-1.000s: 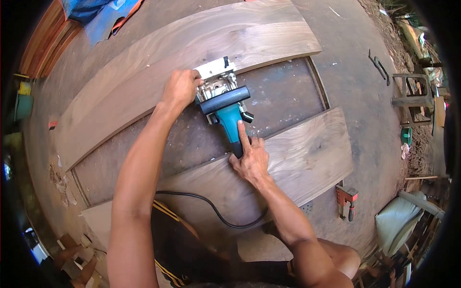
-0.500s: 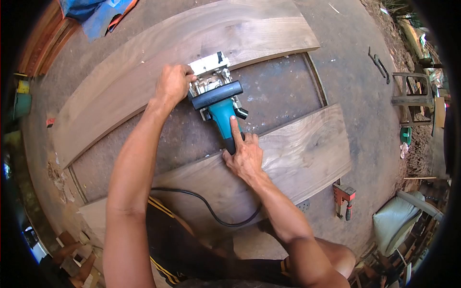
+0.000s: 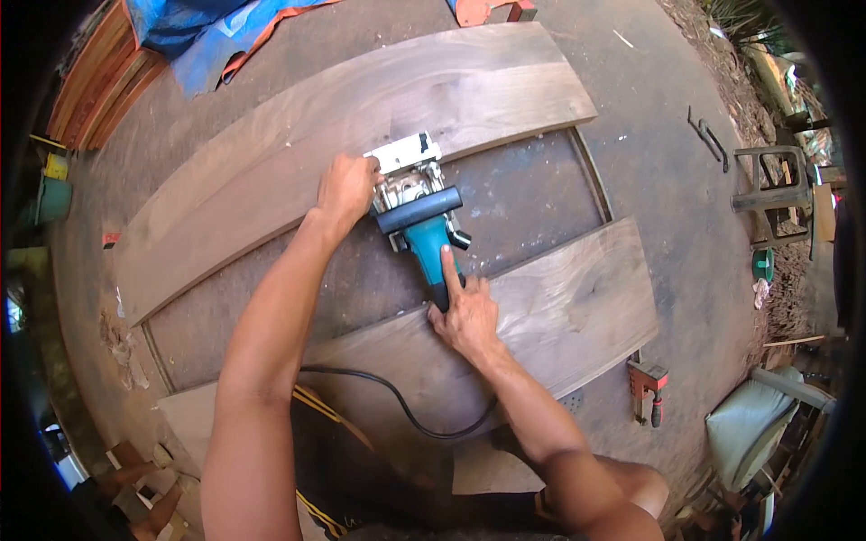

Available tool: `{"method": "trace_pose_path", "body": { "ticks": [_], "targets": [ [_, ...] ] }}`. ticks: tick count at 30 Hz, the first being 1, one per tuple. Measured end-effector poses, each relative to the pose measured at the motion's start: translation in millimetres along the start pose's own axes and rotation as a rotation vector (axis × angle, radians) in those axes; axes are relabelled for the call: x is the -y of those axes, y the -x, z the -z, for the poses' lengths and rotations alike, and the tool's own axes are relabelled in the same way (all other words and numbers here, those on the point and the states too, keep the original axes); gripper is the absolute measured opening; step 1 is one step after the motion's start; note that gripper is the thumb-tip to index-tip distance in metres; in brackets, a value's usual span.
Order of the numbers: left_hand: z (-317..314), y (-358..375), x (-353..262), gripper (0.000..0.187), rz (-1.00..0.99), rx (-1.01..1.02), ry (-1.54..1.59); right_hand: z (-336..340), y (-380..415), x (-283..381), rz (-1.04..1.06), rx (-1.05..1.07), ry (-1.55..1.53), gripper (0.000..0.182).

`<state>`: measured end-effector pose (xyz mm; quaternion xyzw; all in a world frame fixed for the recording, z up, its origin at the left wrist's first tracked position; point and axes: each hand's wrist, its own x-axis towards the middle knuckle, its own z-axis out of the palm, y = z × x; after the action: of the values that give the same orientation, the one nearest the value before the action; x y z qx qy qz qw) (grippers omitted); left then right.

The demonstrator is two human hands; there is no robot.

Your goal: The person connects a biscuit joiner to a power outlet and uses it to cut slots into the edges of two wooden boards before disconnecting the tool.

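Note:
A teal biscuit joiner (image 3: 428, 242) with a silver fence (image 3: 403, 153) and a black front handle (image 3: 418, 211) sits at the edge of the far wooden board (image 3: 361, 113). The fence overlaps the board's top. My left hand (image 3: 347, 187) is closed on the left side of the joiner's metal front, its fingertips partly hidden. Around the rear of the body, my right hand (image 3: 469, 316) is wrapped, with the index finger laid along the teal housing. A black power cord (image 3: 397, 397) curves across the near wooden board (image 3: 577, 288).
Narrow strips (image 3: 593, 176) stand between the boards at both ends. A red bar clamp (image 3: 648, 388) grips near the close board's right end. Blue tarp (image 3: 194, 36) and stacked planks (image 3: 99, 99) lie at upper left. A stool (image 3: 774, 194) and a pale sack (image 3: 749, 424) are on the right.
My view has tilted up slightly, so the boards and joiner appear lower and part of an orange-red object shows at the top. Both hands keep their hold on the joiner.

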<state>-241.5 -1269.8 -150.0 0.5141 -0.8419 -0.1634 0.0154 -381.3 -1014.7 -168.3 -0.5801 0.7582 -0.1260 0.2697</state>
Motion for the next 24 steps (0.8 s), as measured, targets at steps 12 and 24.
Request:
{"method": "trace_pose_path", "body": {
  "ticks": [12, 24],
  "targets": [
    [11.6, -1.3, -4.4, 0.020, 0.087, 0.116, 0.029, 0.9, -5.3, 1.9, -0.004, 0.033, -0.025, 0.112],
    [14.2, -3.9, -6.8, 0.020, 0.145, 0.148, 0.060, 2.3, -11.9, 2.1, -0.006, 0.056, -0.039, 0.111]
  ]
}}
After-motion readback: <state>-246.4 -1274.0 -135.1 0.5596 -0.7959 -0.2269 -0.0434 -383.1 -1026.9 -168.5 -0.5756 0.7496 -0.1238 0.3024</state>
